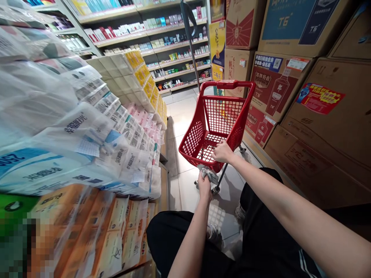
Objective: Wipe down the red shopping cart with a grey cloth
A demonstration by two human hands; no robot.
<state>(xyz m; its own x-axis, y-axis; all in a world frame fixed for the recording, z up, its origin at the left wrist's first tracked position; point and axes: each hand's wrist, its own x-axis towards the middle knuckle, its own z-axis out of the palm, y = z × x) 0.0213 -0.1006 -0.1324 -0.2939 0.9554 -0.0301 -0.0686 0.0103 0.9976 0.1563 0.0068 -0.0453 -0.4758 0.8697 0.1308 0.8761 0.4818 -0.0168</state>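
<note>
The grey cloth [208,175] was in the left hand [204,186], bunched at the front of closed fingers and pushed up close beneath the near lip of the red trolley basket [236,135]; whether it pressed on the plastic could not be told. Crumpled as it was, the cloth had no clear long axis. The basket did: it ran away from the person, from that near lip to the push handle [228,83] at the far end. From the left grip, the basket opened forward, upward and a little to the right. The right hand [222,152] was higher and farther right, its fingers folded down on the near rim toward the right corner, apparently with hold of it, though how firmly was not visible; the left was the nearer of the two to the underside of the lip. The trolley's wheels [216,190] stood on the pale tiled floor [182,179] of a narrow shop aisle, just beyond the person's black trouser legs [174,235]. Plastic-wrapped packs [34,164] were piled along the left, stacked cartons [278,112] stood close on the right, and stocked shelves [107,14] closed the far end, with a dark pole [193,50] upright before them.
</note>
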